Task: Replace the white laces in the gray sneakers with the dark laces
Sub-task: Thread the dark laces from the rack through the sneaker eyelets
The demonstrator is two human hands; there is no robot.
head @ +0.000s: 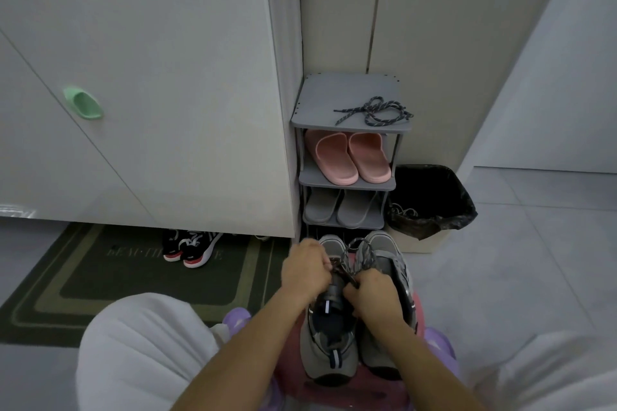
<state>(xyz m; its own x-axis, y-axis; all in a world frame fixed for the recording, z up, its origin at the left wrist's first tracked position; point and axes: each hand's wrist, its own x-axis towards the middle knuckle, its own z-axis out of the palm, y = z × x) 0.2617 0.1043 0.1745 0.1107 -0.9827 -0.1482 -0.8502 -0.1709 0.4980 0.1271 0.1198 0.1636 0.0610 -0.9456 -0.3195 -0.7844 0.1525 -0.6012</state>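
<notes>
Two gray sneakers stand side by side on a pink stool (354, 387) between my knees, toes pointing away. Over the left sneaker (329, 344) my left hand (305, 272) and my right hand (374, 294) both pinch a dark lace (344, 272) at its upper eyelets. The right sneaker (390, 277) has a dark speckled lace looped over its tongue. Another dark speckled lace (375, 111) lies coiled on the top shelf of the gray shoe rack (320, 103). Inside the bin (430, 207) lies what looks like a pale lace (402, 211).
The rack holds pink slippers (352, 157) and gray slippers (340, 207). A black-lined bin stands right of it. Left are a white cabinet with a green handle (83, 107), a dark doormat (133, 277) and black-red shoes (190, 248). Pale tiled floor lies to the right.
</notes>
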